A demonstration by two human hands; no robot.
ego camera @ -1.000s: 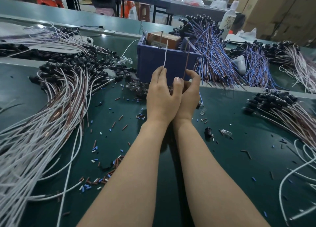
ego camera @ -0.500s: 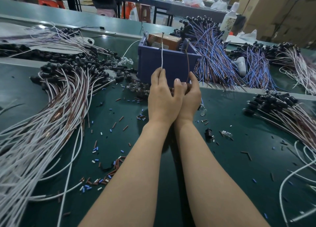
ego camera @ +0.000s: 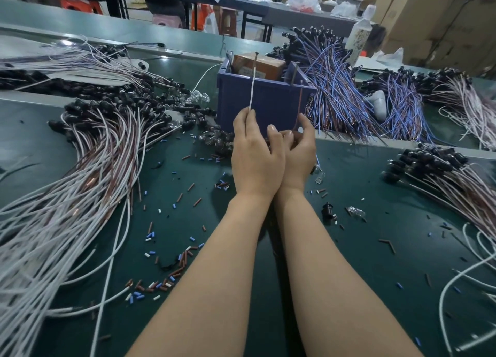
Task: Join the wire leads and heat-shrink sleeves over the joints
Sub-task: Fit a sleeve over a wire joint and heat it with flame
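My left hand (ego camera: pixel 255 152) and my right hand (ego camera: pixel 299 149) are pressed together above the green mat, in front of a blue bin (ego camera: pixel 268 101). A white wire lead (ego camera: pixel 252 82) rises straight up from the fingers of my left hand. A brown wire lead (ego camera: pixel 298 109) stands up from the curled fingers of my right hand. What lies between my palms is hidden. Short brown, blue and white sleeve pieces (ego camera: pixel 161 284) lie scattered over the mat.
A large heap of white and brown leads with black sockets (ego camera: pixel 80 155) fills the left. Blue and brown bundles (ego camera: pixel 335 88) lie behind the bin, more leads (ego camera: pixel 456 176) at right. A loose socket (ego camera: pixel 328 209) and a clear bulb (ego camera: pixel 355 211) lie near my right forearm.
Both hands have stayed together at the bin. The white lead has swung from leaning right to nearly upright, and my right fingers have spread slightly round the brown lead.
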